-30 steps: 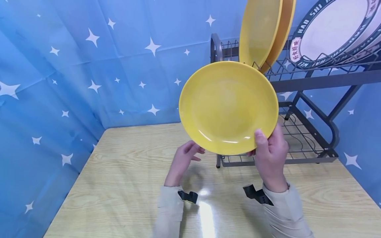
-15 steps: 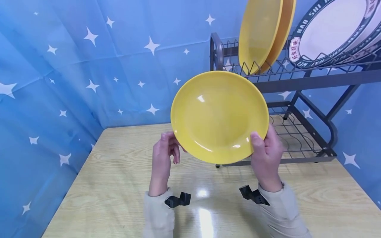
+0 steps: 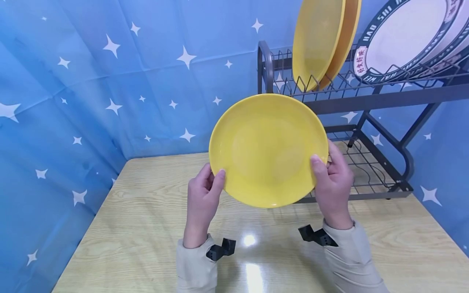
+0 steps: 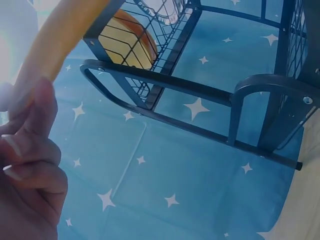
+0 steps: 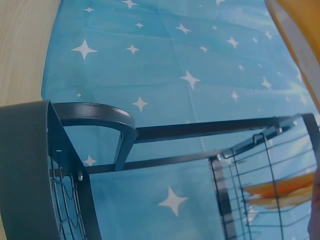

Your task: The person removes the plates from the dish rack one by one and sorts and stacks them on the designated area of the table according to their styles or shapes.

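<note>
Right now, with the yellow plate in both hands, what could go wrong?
1. Slip: the left hand and right hand grip the plate only near its edge; a loosened grip could drop it on the table.
2. Bump: the rack stands just beyond; careless motion might jolt it and shift its upright yellow plates.

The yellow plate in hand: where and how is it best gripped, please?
Probably by opposite edges of the yellow plate, coming from its left and right just below the middle, as the left hand and right hand pinch it: it is wide, round and shallow, facing the head camera, so both edges lie exposed.
</note>
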`<state>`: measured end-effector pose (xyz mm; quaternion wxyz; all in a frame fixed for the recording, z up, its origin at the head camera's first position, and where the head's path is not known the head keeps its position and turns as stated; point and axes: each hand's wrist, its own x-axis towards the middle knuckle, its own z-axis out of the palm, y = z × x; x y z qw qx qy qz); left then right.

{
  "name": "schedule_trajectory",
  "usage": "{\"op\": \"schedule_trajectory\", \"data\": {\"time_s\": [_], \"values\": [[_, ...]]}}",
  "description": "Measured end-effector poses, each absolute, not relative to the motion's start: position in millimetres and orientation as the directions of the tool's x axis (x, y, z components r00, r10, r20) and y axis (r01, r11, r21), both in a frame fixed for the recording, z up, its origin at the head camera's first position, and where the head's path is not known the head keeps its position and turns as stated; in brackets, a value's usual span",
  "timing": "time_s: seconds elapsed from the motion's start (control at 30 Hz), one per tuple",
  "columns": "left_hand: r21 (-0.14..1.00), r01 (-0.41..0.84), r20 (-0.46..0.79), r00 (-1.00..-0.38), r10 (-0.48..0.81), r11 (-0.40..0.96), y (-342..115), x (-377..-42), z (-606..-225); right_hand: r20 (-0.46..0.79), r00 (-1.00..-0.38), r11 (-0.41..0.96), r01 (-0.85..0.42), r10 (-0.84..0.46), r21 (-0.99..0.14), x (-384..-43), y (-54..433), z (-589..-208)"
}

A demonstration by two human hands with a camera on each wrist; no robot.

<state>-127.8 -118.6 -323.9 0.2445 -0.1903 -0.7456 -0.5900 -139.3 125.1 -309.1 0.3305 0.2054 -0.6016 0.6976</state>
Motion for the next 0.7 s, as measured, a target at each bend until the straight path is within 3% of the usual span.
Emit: {"op": "schedule_trajectory", "data": {"time_s": [0.23,0.5,0.7], "values": [[0.819,0.531,0.545,-0.838,-0.005,0.218,-127,-126,-322,0.613,-0.773,0.053,-0.613,0.165,-0.788,-142,118,-312],[0.777,0.579,0.596,-0.803,0.008,0.248,-133,-123,-321,0.592,-0.794,0.147,-0.574,0.137,-0.805,-150,114,-316],[0.813,0.548,0.547,-0.835,0.063,0.196,-134,-120,-316,0.577,-0.806,0.143,-0.561,0.132,-0.816,-147,116,-318]]}}
